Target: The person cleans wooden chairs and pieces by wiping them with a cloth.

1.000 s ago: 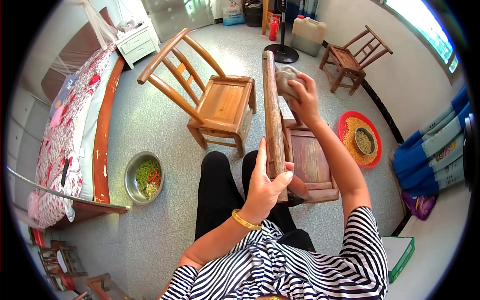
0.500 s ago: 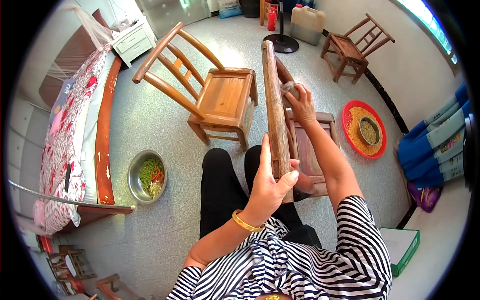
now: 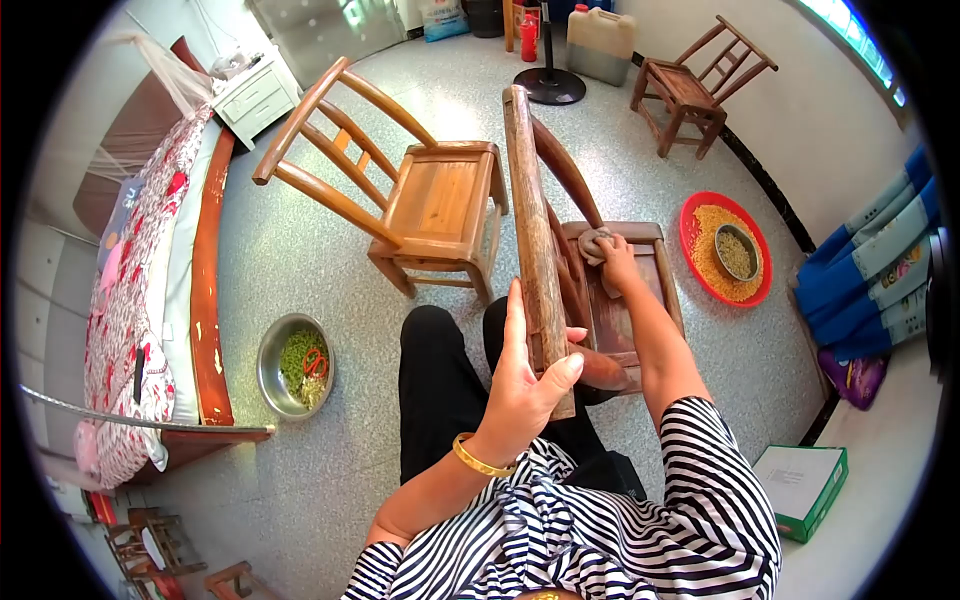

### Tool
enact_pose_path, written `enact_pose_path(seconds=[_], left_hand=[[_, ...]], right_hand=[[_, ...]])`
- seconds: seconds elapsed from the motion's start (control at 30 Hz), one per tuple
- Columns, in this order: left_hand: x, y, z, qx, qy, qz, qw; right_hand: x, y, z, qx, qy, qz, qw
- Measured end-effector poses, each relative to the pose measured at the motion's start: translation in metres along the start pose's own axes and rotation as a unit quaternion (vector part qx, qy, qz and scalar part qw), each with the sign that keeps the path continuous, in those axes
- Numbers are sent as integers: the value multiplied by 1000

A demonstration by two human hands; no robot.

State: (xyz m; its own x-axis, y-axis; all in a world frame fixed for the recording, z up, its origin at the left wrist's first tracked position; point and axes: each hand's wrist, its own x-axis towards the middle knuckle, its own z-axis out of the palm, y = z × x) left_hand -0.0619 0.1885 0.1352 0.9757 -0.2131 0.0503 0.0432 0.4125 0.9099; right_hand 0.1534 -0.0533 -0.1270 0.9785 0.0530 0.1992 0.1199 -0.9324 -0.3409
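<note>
Clamping the old chair's (image 3: 568, 168) top rail (image 3: 536, 225) near one end, the left hand (image 3: 522, 388) had it snug; right hand (image 3: 619, 264) was bunched over a greyish rag (image 3: 594, 246) by the seat (image 3: 613, 322).

Beside your right hand (image 3: 622, 264), the chair backrest (image 3: 536, 230) is blocking the seat's (image 3: 612, 325) left edge; over its right edge, open floor (image 3: 705, 345) is leaving you room, with the red tray (image 3: 687, 240) lying beyond.
</note>
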Motion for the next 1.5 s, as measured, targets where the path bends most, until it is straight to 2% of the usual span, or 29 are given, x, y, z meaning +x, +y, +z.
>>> enact_pose_path(seconds=[0.03, 0.1, 0.13, 0.17, 0.23, 0.3, 0.37, 0.4, 0.43, 0.47, 0.5, 0.53, 0.57, 0.6, 0.63, 0.67, 0.73, 0.77, 0.83, 0.93, 1.1, 1.17, 1.2, 1.27, 1.3, 1.37, 1.43, 1.5], left_hand=[[0, -2, -4, 0, 0, 0, 1000], [1, -7, -16, 111, -4, 26, 993], [0, -6, -18, 115, -5, 72, 991], [-5, 3, -23, 222, 20, 95, 970], [-18, 25, -29, 213, 34, 153, 964], [-40, 52, -25, 91, 5, 251, 964], [-60, 70, -33, -3, -121, 393, 912], [-64, 84, -35, -82, -246, 423, 868], [-68, 102, -49, -127, -437, 364, 812], [-65, 126, -26, -96, -492, 389, 773], [-68, 128, -23, -97, -495, 389, 771], [-75, 128, -20, -108, -519, 385, 755], [-83, 127, -19, -118, -543, 380, 739], [-92, 126, -18, -128, -566, 374, 723], [-99, 126, -18, -138, -589, 368, 706], [-104, 124, -19, -138, -592, 365, 705], [-111, 118, -22, -117, -661, 332, 663], [-112, 117, -23, -118, -662, 330, 663], [-114, 117, -23, -114, -670, 321, 660], [-112, 117, -23, -121, -667, 314, 665], [-108, 116, -22, -140, -660, 304, 673], [-106, 115, -22, -146, -657, 300, 675], [-104, 114, -22, -150, -656, 299, 677], [-102, 113, -21, -155, -652, 294, 682], [-100, 112, -21, -156, -650, 291, 684], [-99, 112, -20, -162, -645, 285, 690], [-97, 111, -19, -165, -640, 282, 696], [-97, 111, -18, -171, -636, 278, 699]], right_hand=[[-2, -2, -5, 0, 0, 0, 1000], [-8, 0, -19, -27, -94, 5, 995], [-15, 0, -25, -7, -117, 10, 993], [-23, -1, -28, -9, -115, 12, 993], [-43, -3, -33, -11, -175, 27, 984], [-59, 2, -37, -42, -178, 13, 983], [-67, 3, -52, 87, -269, 1, 959], [-66, 0, -70, 101, -327, -25, 939], [-65, -5, -79, 102, -323, -21, 941], [-66, -10, -86, 250, -288, 40, 924], [-64, -14, -93, 390, -245, 98, 882], [-58, -39, -116, 426, -188, 80, 882], [-45, -42, -121, 463, -187, 55, 865], [-38, -70, -150, 508, -173, 71, 841], [-32, -91, -164, 535, -123, 61, 834], [-25, -109, -175, 535, -92, 6, 840], [-11, -136, -186, 518, -38, -69, 852], [-4, -146, -183, 519, -36, -67, 851], [4, -160, -170, 432, 57, -176, 883], [4, -153, -132, 356, 130, -188, 906], [-7, -97, -78, 299, 98, -126, 941], [-17, -72, -55, 261, 26, -91, 961], [-22, -61, -45, 261, 26, -88, 961], [-35, -43, -26, 177, -3, -65, 982], [-41, -35, -18, 180, -3, -62, 982], [-54, -23, -4, 74, -73, -43, 994], [-62, -17, -1, 74, -46, -70, 994], [-69, -17, -11, 61, -102, -67, 991]])
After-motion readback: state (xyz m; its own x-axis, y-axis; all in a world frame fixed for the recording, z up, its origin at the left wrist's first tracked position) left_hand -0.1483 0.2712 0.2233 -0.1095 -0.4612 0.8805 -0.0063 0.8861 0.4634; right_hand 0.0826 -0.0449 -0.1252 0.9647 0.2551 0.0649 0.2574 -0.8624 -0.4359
